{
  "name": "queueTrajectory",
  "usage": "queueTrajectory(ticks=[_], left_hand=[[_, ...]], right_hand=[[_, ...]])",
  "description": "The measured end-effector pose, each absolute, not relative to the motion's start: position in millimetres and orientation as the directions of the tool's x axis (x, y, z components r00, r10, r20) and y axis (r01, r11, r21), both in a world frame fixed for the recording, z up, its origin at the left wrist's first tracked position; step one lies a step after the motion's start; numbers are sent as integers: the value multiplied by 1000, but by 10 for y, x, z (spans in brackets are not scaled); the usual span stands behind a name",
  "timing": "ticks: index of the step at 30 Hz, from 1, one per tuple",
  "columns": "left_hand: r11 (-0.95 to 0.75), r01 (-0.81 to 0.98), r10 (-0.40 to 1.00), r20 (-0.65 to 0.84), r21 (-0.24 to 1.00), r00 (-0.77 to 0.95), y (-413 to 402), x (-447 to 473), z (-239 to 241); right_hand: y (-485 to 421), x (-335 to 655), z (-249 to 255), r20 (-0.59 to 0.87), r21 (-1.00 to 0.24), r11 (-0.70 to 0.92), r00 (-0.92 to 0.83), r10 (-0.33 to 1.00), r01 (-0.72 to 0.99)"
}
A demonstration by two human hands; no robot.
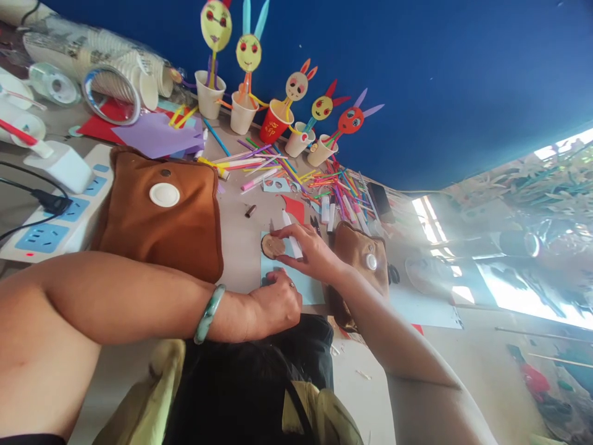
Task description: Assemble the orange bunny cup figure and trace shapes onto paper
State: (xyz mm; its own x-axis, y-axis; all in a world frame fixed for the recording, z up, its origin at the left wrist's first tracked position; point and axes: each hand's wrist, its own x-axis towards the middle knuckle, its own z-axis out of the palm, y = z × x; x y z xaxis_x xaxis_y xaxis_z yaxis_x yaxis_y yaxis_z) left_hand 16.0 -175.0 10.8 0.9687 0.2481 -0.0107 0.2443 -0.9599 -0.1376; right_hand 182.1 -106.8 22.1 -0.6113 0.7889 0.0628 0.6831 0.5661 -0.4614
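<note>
A round brown disc (272, 246), wood-like with a darker rim, lies over a light blue paper sheet (311, 290). The thumb and a fingertip of my right hand (310, 247) close on the disc's right side. A white marker (293, 238) slants beneath the fingers of that hand; whether it is also gripped I cannot tell. Over the near left part of the sheet, my left hand (278, 301) is curled into a loose fist. Its fingertips are turned away, so anything inside is hidden. A small dark brown cap (250, 211) lies to the left, apart from both hands.
Brown pouches (189, 232) (359, 266) flank the work area. A power strip (69, 207) with plugs and cords sits at left. Behind are loose colored sticks (273, 157), red paper (293, 209), scissors (315, 225), and paper cups (244, 114) holding face puppets along the blue wall.
</note>
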Motion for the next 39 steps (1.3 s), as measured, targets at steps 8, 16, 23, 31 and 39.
queueTrajectory(ticks=[8,16,23,31,39], left_hand=[[-962,233,239,-26,-141,971,-1741,151,119],[-960,249,251,2,-127,968,-1749,167,96],[-960,252,251,27,-125,968,-1764,177,31],[-961,256,255,18,-107,967,-1752,169,78],[-962,257,259,-12,-96,966,-1740,162,129]], right_hand=[[-1067,1815,230,23,-511,514,-587,809,689],[-1076,1809,225,18,-520,503,-580,814,690],[-1081,1801,242,16,-513,502,-578,816,696],[-1083,1819,225,18,-507,510,-583,813,695],[-1084,1824,234,-6,-526,491,-580,815,695]])
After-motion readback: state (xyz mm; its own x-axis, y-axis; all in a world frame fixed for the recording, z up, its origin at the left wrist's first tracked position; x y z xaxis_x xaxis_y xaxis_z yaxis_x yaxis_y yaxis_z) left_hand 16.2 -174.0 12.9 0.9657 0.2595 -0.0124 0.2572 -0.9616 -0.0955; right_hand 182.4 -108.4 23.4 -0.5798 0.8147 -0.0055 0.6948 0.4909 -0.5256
